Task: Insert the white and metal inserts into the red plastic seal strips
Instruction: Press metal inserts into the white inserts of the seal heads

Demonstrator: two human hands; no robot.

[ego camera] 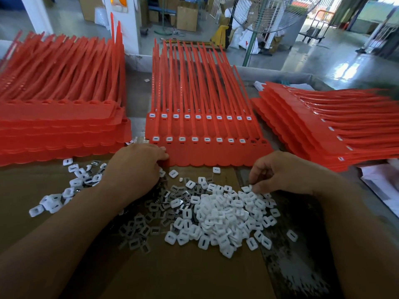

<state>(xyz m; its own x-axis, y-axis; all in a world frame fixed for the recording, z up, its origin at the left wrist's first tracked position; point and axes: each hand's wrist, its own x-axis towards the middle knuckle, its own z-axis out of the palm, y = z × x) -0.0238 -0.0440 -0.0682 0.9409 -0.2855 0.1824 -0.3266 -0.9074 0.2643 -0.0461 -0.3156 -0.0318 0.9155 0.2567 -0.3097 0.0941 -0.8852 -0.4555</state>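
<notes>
A sheet of joined red seal strips [207,152] lies in front of me, its tails running away. Most sockets in its near row hold white inserts; the two at the right end [258,141] look dark and empty. My left hand [133,169] rests on the sheet's near left corner, fingers curled over the edge. A heap of white and metal inserts [218,214] covers the cardboard below. My right hand [278,171] reaches into the heap's far right side, fingertips pinching at an insert [248,188].
A tall stack of red strip sheets [60,126] stands at the left. Another stack with inserts fitted [323,130] lies at the right. More loose inserts [71,186] lie scattered at left. Brown cardboard [183,272] covers the table. A fan [267,16] stands behind.
</notes>
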